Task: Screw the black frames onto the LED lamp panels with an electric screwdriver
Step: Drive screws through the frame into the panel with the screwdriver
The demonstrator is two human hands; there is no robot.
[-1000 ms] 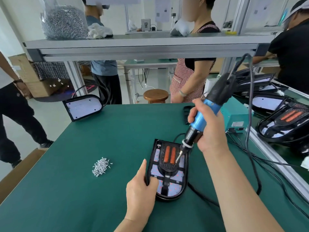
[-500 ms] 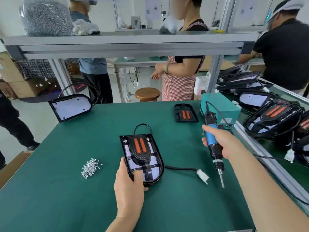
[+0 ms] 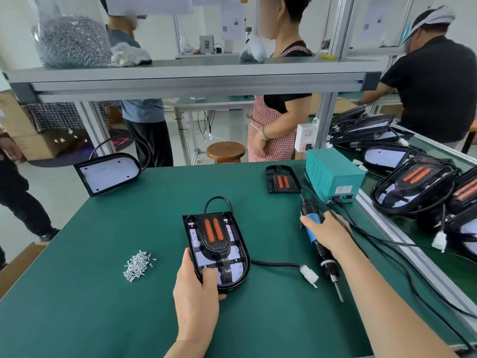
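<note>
An LED lamp panel (image 3: 233,254) with a black frame and two orange strips lies flat in the middle of the green table (image 3: 129,319). My left hand (image 3: 196,288) grips its near left edge, thumb on the panel face. My right hand (image 3: 329,235) holds the blue and black electric screwdriver (image 3: 321,250) low over the table to the right of the panel, bit pointing toward me. A pile of several small silver screws (image 3: 136,263) lies left of the panel. The panel's black cable ends in a white connector (image 3: 309,276).
A bare lamp panel (image 3: 108,174) stands at the far left edge, a loose black frame (image 3: 282,180) at the back. A teal power box (image 3: 333,174) sits at the back right. Finished lamps (image 3: 413,187) pile up on the right bench. A shelf (image 3: 193,76) spans overhead; people stand beyond.
My right hand has taken the screwdriver off the panel and lowered it to the right near the table. My left hand has slid the panel leftward and still holds it.
</note>
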